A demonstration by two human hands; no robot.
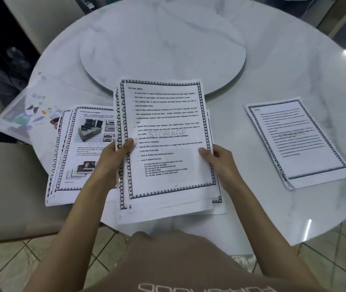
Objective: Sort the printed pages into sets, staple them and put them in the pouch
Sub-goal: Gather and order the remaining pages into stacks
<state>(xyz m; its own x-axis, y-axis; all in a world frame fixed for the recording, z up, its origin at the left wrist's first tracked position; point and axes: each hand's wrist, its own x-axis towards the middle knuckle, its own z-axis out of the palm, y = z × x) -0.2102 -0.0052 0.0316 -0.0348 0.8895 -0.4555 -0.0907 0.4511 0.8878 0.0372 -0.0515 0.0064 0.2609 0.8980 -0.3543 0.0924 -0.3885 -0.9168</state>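
Pages hang just above the table, fingers of my left hand and right hand clamped on their edges; uneven sheets may slip and mix into the left pile

A round white marble table carries a raised round disc of the same stone at its middle, beyond both hands. Just left of the left hand lies a fanned pile of bordered pages with photos. Farther left, a clear pouch with coloured print overhangs the rim. Well to the right of the right hand lies a neater text pile. Under the hands and their held stack, loose sheets rest at the near edge
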